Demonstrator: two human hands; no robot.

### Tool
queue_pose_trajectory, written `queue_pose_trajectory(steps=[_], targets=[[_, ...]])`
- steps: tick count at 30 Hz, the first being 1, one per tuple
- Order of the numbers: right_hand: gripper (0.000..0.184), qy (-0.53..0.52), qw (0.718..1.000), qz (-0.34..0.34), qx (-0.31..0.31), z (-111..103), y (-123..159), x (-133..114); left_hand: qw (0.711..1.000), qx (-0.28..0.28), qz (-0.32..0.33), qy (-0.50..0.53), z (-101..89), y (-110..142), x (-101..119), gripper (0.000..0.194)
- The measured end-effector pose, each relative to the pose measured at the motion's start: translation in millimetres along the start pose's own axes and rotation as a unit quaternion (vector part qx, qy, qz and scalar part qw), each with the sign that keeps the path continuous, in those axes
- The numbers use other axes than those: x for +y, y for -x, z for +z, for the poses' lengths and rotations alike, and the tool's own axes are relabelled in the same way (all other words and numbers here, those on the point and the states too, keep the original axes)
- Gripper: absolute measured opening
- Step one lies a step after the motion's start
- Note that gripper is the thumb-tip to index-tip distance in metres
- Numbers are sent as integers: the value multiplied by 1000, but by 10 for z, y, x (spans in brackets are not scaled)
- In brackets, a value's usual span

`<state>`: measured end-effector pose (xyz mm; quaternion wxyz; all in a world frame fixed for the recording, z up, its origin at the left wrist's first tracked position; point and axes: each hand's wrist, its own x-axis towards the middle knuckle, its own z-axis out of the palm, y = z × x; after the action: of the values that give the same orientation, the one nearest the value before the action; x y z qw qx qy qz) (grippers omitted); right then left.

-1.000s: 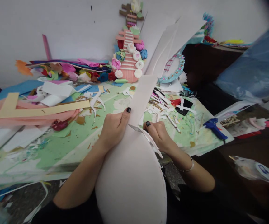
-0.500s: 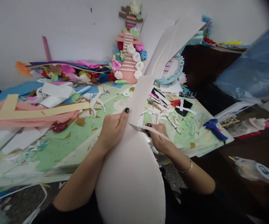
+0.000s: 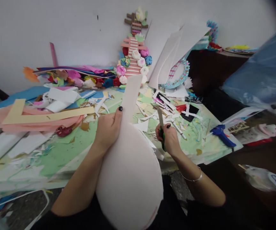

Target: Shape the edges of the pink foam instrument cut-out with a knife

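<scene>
A white foam board (image 3: 130,172) cut to a rounded body with a narrow neck leans up from my lap, its neck pointing away over the table. My left hand (image 3: 109,127) grips it where the neck meets the body, thumb on the front face and fingers hidden behind. To the right of the board, and apart from it, my right hand (image 3: 168,137) is wrapped around the green handle of a utility knife (image 3: 160,118), its blade pointing up. The board's right edge looks rough, and a reddish line shows near its lower right.
On the green-covered table (image 3: 63,156) lie paper scraps, pens and a blue glue gun (image 3: 222,135). Behind stands a pink lute-shaped craft with paper flowers (image 3: 131,64), beside white sheets (image 3: 169,54) and a round blue-rimmed piece (image 3: 176,80). A yellow strip (image 3: 49,115) lies at left.
My right hand has moved right, off the board, and the knife blade has turned from pointing left to pointing up. The thin strip by the blade no longer shows. The board has shifted slightly left.
</scene>
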<state>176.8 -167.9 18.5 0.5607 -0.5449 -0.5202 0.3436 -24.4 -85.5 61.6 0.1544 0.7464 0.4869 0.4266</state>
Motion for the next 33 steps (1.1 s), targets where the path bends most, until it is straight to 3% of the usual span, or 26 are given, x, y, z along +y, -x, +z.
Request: queue_pose_trajectory(steps=[3,7,11,15,19,22,28,31,33], targets=[[53,-128,987,56,-77,5,-35,-175,997,13,0,-71,0,-49,-32,52],[32,-127,979,120,-109,82,-71,-374,987,11,2,-162,55,-56,-35,55],[22,-69,991,74,-91,148,-127,-419,973,6,-8,-229,83,-41,-32,61],[23,1,997,32,-74,148,-195,-388,967,10,-28,-254,70,-53,-41,66],[23,-23,995,45,-89,109,-261,-336,969,4,-36,-245,74,-86,-86,64],[24,-26,992,64,-103,52,-296,-321,973,4,-41,-227,72,-118,-119,60],[20,23,990,59,-125,-29,-277,-338,991,-56,-4,-125,31,-225,-141,50],[22,11,995,56,-84,-47,-255,-289,998,-43,-38,26,-5,-296,-210,38],[26,-9,998,50,-41,-68,-247,-243,987,-27,-56,149,-64,-332,-287,38]])
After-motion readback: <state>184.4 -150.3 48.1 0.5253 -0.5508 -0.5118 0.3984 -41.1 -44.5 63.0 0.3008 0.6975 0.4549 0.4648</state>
